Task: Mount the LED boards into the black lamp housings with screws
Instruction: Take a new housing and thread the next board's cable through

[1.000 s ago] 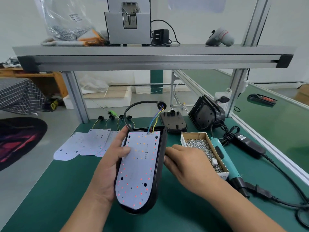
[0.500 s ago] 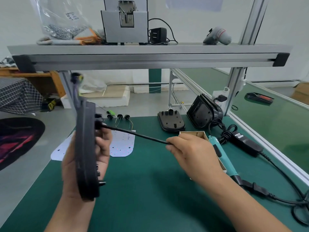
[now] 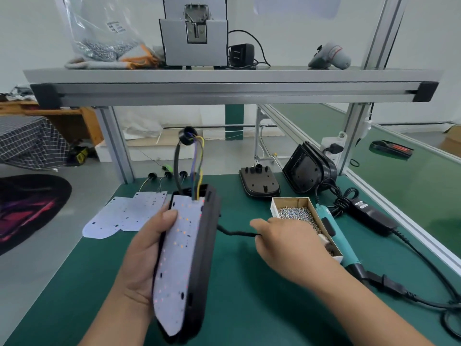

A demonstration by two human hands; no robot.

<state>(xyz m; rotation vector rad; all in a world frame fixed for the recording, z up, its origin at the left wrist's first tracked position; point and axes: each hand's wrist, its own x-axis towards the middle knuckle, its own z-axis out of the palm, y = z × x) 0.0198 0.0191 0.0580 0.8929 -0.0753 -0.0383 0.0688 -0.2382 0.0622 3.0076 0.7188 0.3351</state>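
Above the green mat (image 3: 237, 300), the left hand (image 3: 147, 248) is gripping one black lamp housing (image 3: 203, 245) whose long axis is pointing away, one LED board (image 3: 177, 265) seated inside; the right hand (image 3: 287, 245) is pinching its cable (image 3: 237, 232).

1. Bare green mat (image 3: 249, 308) lay open between the held housing (image 3: 202, 245) and the screw box (image 3: 274, 208), crossed only by the black cord (image 3: 237, 232) pinched in the right hand (image 3: 282, 243).
2. To the right, the screw box, the teal screwdriver (image 3: 334, 236) just beside it and the power cable (image 3: 424, 293) blocked a low sweep.
3. To the left, loose LED boards (image 3: 124, 216) covered the mat beyond the left hand (image 3: 142, 258), which gripped the housing.
4. At the back, a flat housing (image 3: 259, 183) and a leaning stack (image 3: 309, 168) stood below the shelf rail (image 3: 224, 88), which capped the headroom.
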